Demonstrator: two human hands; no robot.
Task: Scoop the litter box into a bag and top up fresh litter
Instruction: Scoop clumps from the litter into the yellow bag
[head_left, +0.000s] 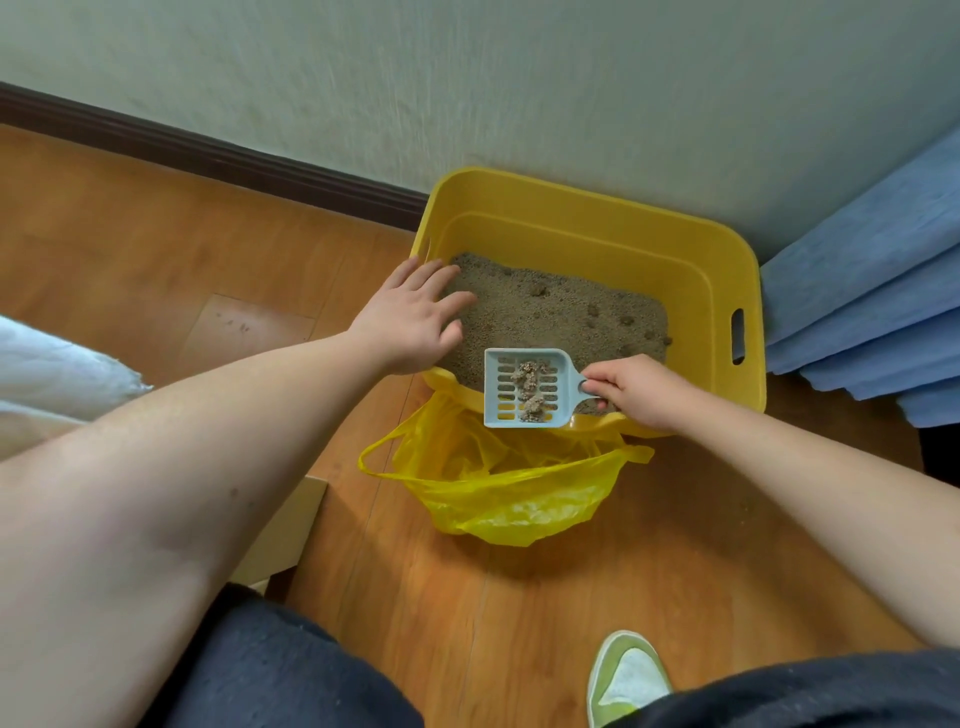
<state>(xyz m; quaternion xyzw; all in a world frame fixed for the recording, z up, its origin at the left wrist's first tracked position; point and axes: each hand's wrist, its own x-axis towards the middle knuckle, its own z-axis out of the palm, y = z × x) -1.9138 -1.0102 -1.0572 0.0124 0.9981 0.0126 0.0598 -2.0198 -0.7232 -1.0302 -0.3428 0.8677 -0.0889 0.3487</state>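
A yellow litter box (727, 270) stands on the wooden floor against the wall, holding grey-brown litter (550, 317) with several darker clumps. My right hand (631, 389) grips the handle of a pale blue slotted scoop (524, 387), which carries clumps and hovers over the box's near rim. Just below it lies an open yellow plastic bag (498, 483) on the floor. My left hand (415, 317) rests flat on the box's left rim, fingers spread over the edge of the litter.
Blue fabric (862, 291) hangs right of the box. A white bag or cloth (57, 374) lies at the far left. A pale board edge (285, 535) sits by my left arm. My green-and-white shoe (626, 675) is on the floor near the front.
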